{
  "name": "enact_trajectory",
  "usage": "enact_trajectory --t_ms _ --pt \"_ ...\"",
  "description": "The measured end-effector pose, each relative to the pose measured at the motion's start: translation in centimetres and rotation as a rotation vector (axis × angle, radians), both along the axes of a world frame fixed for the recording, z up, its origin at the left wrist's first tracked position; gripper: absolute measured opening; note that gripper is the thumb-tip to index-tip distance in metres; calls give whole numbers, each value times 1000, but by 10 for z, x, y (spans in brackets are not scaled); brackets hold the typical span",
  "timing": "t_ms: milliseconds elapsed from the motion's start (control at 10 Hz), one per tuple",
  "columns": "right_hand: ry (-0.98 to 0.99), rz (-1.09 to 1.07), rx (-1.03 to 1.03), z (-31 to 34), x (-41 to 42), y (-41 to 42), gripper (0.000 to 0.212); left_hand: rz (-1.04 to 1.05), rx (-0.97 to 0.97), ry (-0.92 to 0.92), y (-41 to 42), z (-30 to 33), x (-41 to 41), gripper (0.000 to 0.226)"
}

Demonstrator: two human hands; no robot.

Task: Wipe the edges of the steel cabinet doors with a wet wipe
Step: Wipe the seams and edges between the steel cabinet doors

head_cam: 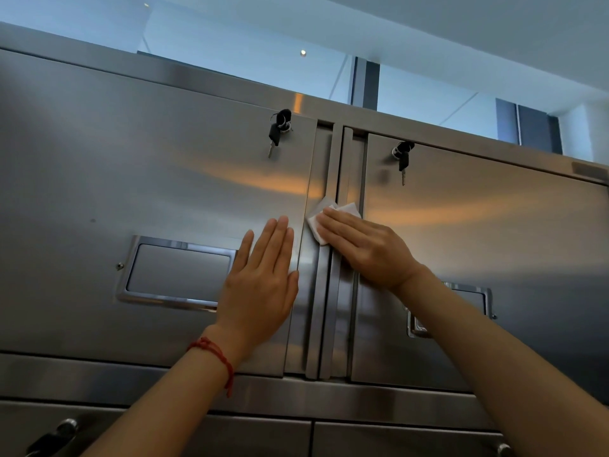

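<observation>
Overhead, a white ceiling and a strip of glazing ran behind the top of a stainless steel wall cabinet seen from below.

Two upper doors were in view, both closed. Left door: one recessed pull handle, one lock near its upper right corner with a black-headed key hanging from it. Left hand lay flat on this door just beside its right edge, fingers straight and together, holding nothing; a red string bracelet sat on that wrist.

Between the doors ran the vertical edge strips. White wet wipe lay across these strips, pressed flat under the straight fingers of the right hand; wipe corners showed above and left of the fingertips. Not pinched, only pressed.

Right door: one recessed handle, partly hidden by the right forearm, and one lock with a second key. Two keys counted.

Below, two lower doors showed only their top edges, and what they held could not be seen.
</observation>
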State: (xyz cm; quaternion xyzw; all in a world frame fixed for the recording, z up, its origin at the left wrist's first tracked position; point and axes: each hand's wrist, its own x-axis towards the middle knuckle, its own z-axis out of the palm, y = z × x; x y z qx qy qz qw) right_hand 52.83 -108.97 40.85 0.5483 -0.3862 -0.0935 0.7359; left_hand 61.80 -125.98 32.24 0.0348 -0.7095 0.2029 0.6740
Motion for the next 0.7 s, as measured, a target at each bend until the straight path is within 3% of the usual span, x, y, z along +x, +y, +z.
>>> enact_trajectory --t_ms 700 --pt "-20 35 6 -20 -4 -2 39 12 -12 9 0 0 -1 56"
